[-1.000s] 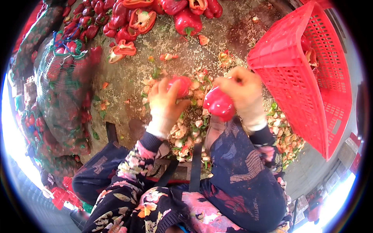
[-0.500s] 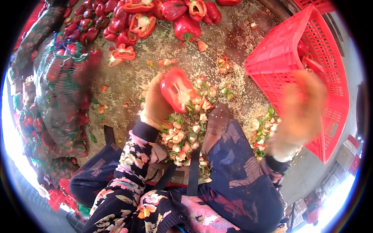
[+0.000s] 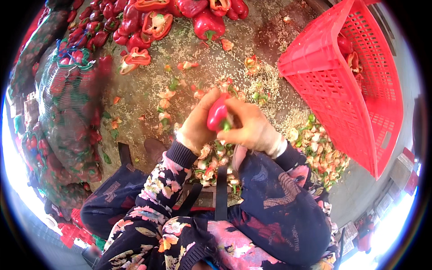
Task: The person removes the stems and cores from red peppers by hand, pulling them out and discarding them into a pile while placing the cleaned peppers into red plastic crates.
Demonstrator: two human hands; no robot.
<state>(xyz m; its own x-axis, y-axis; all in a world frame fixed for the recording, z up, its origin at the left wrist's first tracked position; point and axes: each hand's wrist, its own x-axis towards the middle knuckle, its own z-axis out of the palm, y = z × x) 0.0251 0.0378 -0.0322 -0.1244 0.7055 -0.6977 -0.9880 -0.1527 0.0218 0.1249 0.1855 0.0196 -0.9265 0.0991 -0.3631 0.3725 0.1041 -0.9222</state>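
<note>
Between my hands, over the middle of the floor, is a red bell pepper half (image 3: 217, 113) with its glossy skin and green stem end showing. My left hand (image 3: 198, 122) grips it from the left, its fingers partly hidden behind it. From the right, my right hand (image 3: 255, 126) closes on the same piece, thumb and fingers near the stem. Below the hands lie pale pepper cores with green stems (image 3: 209, 168). A larger heap of cores (image 3: 320, 150) spreads beside my right knee.
A red plastic crate (image 3: 328, 85) lies tipped at the right, with pepper pieces (image 3: 353, 60) inside. Whole and cut red peppers (image 3: 209, 25) are piled at the far side. Green mesh sacks of peppers (image 3: 67, 108) stand at the left. Seeds cover much of the floor (image 3: 148, 90).
My right hand has come from beside the crate to the pepper half. My left hand has turned the piece so its skin shows instead of its cut inside.
</note>
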